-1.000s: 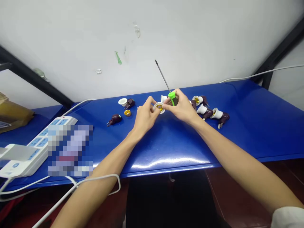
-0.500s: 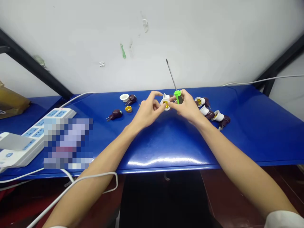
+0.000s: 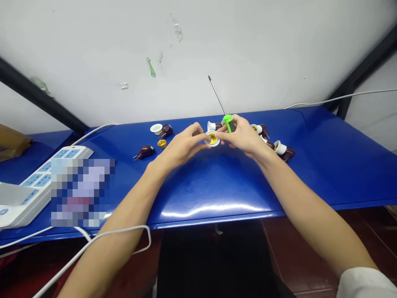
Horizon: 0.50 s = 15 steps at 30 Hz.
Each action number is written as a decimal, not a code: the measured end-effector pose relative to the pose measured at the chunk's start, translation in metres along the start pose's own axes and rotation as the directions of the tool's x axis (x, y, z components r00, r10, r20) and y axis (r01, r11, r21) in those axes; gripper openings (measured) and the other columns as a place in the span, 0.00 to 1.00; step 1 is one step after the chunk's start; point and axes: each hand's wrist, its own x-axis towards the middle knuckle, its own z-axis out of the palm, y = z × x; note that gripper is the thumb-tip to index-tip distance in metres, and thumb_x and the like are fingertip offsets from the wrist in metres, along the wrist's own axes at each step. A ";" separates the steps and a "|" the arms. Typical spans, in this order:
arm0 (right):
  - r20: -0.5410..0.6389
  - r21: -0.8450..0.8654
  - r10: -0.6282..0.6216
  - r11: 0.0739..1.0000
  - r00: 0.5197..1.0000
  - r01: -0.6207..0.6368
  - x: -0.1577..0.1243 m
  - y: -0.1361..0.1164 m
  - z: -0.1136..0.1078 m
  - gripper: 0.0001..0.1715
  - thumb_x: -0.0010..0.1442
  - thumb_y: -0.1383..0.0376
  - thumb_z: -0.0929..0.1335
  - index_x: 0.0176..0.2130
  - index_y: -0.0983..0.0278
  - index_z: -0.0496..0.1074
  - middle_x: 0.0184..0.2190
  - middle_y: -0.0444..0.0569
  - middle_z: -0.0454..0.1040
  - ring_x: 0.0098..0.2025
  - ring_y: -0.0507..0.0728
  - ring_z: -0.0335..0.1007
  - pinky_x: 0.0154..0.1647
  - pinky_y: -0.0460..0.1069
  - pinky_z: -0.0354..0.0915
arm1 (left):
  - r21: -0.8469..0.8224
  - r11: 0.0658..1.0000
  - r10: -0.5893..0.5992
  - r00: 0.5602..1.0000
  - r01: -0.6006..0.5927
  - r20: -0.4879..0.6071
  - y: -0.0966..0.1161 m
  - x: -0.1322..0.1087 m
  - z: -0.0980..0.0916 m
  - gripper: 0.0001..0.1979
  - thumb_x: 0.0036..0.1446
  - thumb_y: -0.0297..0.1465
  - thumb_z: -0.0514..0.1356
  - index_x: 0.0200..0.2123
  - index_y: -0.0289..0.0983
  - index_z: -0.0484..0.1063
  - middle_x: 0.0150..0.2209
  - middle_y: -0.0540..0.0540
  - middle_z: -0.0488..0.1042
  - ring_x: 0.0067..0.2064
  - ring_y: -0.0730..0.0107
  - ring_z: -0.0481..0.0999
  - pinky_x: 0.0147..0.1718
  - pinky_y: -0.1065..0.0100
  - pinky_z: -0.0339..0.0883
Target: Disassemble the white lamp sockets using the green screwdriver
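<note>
Over the middle of the blue table (image 3: 217, 182), both my hands meet on a small white lamp socket with a brass inside (image 3: 212, 138). My left hand (image 3: 181, 145) pinches its left rim with thumb and fingertips. My right hand (image 3: 243, 136) grips its right side and also clamps a green-handled screwdriver (image 3: 227, 121), whose thin metal shaft points up and away to the left. Behind the hands lies another white socket (image 3: 211, 125).
Loose parts lie left of my hands: a white cap (image 3: 156, 128), two maroon plug bodies (image 3: 165, 131) (image 3: 144, 152), a brass insert (image 3: 161, 143). Assembled white-and-maroon sockets (image 3: 283, 150) lie to the right. A white power strip (image 3: 37, 182) and its cable (image 3: 93, 244) sit at the left edge.
Both hands stay closed on the socket and have shifted slightly while turning it. The screwdriver shaft has tilted a little. The camera view has swayed.
</note>
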 end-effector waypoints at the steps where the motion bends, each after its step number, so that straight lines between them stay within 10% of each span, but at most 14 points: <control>1: 0.006 -0.001 0.001 1.000 1.000 -0.001 0.000 -0.001 0.000 0.24 0.51 0.64 0.79 0.40 0.58 0.65 0.34 0.45 0.80 0.30 0.54 0.74 0.20 0.46 0.58 | -0.005 1.000 0.002 1.000 -0.002 0.004 0.000 0.000 0.000 0.12 0.73 0.38 0.59 0.51 0.43 0.81 0.45 0.44 0.71 0.42 0.65 0.70 0.43 0.66 0.67; 15: 0.040 0.076 -0.014 0.997 0.999 0.011 -0.005 -0.004 0.003 0.24 0.51 0.64 0.80 0.41 0.60 0.66 0.33 0.44 0.78 0.29 0.52 0.71 0.21 0.45 0.58 | -0.022 0.999 0.021 0.992 -0.024 -0.125 -0.007 0.002 0.006 0.13 0.70 0.27 0.55 0.46 0.41 0.80 0.42 0.45 0.76 0.42 0.68 0.75 0.42 0.68 0.70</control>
